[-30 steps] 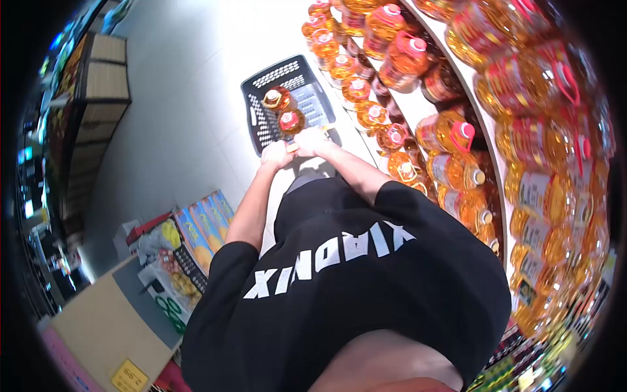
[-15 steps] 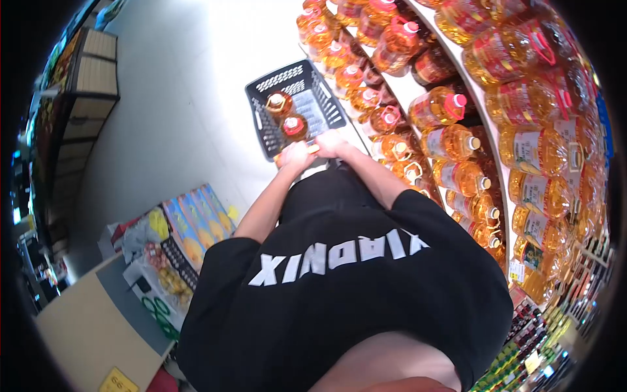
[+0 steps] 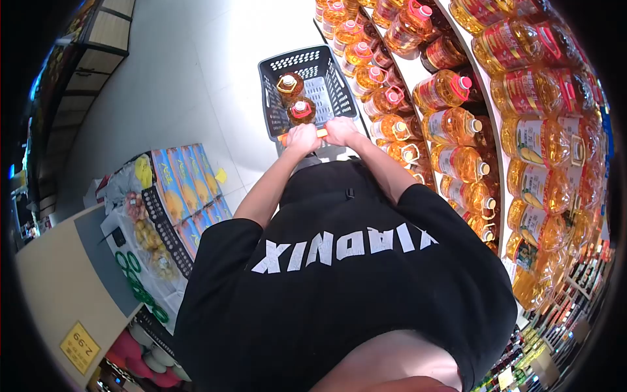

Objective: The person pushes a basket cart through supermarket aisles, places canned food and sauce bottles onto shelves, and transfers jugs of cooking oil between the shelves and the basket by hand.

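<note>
A dark grey shopping basket cart stands in front of my body, its orange handle toward me. My left hand is wrapped round the left part of the handle, and my right hand grips it on the right. Inside the basket, on its left side, two large oil bottles stand upright: one with a pale cap farther off, and one with a red cap nearer my hands.
Shelves of large oil bottles line the right side, close to the cart. At the left are stacked blue boxes, bagged produce and a beige panel with a yellow price tag. Farther left stands a dark display unit.
The shelves and produce stand have shifted in view as my body and the cart moved along the aisle. The basket appears slightly farther right. Both hands have kept hold of the handle.
</note>
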Demonstrator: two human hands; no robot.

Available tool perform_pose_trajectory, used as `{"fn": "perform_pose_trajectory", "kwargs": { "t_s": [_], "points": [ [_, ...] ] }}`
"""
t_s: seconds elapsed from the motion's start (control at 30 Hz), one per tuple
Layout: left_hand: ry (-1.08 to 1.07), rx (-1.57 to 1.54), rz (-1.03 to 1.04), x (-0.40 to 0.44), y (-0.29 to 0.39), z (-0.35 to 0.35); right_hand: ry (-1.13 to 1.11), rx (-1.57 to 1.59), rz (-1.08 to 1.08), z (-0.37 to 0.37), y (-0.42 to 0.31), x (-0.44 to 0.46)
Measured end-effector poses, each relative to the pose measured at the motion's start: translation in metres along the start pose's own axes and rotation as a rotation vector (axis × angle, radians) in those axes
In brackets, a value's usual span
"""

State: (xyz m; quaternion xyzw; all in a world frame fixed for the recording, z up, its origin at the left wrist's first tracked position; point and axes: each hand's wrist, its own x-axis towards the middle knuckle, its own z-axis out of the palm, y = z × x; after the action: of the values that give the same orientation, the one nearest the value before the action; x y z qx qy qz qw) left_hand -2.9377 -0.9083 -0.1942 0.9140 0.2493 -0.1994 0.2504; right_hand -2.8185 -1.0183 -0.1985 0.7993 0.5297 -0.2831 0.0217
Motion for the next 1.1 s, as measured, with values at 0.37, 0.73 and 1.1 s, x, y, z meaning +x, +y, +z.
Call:
{"fn": "perform_pose_trajectory", "kwargs": {
  "t_s": [0.37,0.73,1.1],
  "points": [
    [-0.055,0.112,-0.120,-0.044,0.019,0.057,0.454,0.244,-0.293,0.069,0.008,-0.098],
    [0.065,0.086,-0.108,-0.116,0.056,0.125,0.543,0.194,-0.268,0.117,0.006,-0.177],
    [0.207,-0.085,0.088,-0.189,0.089,0.212,0.364,-0.078,-0.003,0.149,-0.012,-0.272]
  ]
}}
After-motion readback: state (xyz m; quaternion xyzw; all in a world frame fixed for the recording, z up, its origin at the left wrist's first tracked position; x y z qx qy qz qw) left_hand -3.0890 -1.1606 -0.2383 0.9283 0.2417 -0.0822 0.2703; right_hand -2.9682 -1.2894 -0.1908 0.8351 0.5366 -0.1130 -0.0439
